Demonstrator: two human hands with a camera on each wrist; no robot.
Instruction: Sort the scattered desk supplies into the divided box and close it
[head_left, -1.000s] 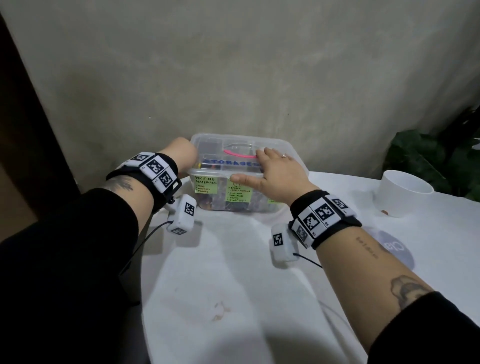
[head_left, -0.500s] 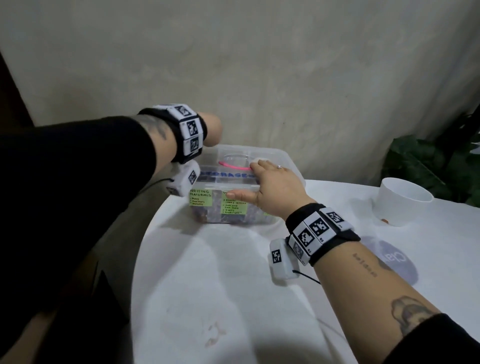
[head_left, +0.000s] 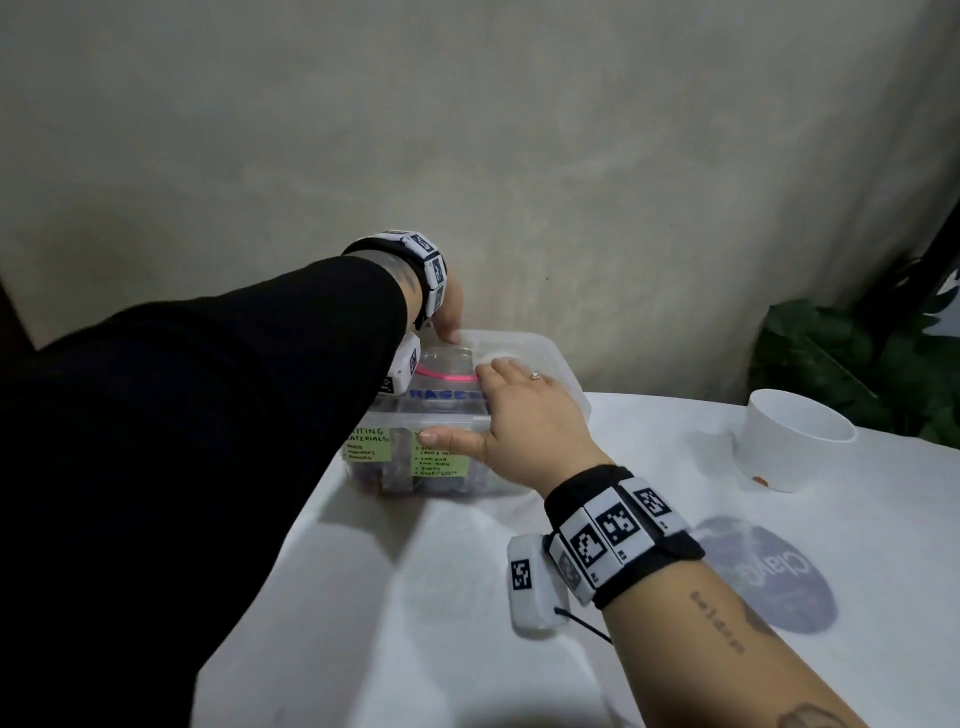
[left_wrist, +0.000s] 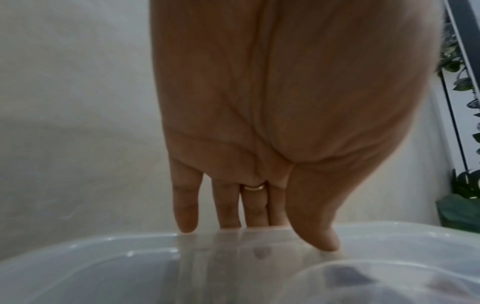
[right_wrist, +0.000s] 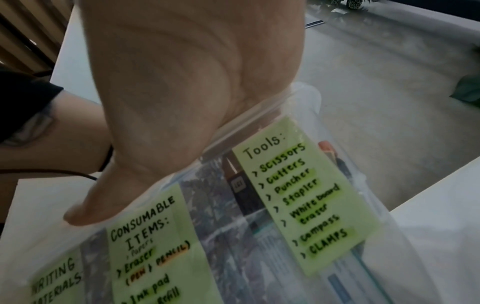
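A clear plastic box (head_left: 540, 353) stands at the back of the white table with its lid on. Green labels (head_left: 368, 444) are stuck to its front wall. My left hand (head_left: 451, 317) reaches over the lid's far left corner. In the left wrist view its straight fingers (left_wrist: 185, 205) hang down behind the rear rim and the thumb (left_wrist: 317, 228) touches the lid (left_wrist: 103, 267). My right hand (head_left: 524, 415) lies flat on the lid near the front. Its thumb (right_wrist: 98, 201) presses the front rim above the "Consumable items" label (right_wrist: 155, 246), left of the "Tools" label (right_wrist: 306, 195). Supplies show dimly through the wall.
A white cup (head_left: 795, 441) stands at the right, with a purple round mat (head_left: 769, 577) in front of it. Green plant leaves (head_left: 857, 364) fill the right corner. The wall is just behind the box, and the table's left edge runs close beside it.
My left hand rose from the box's left side and came down on the lid's rear left corner. The right hand stayed flat on the lid.
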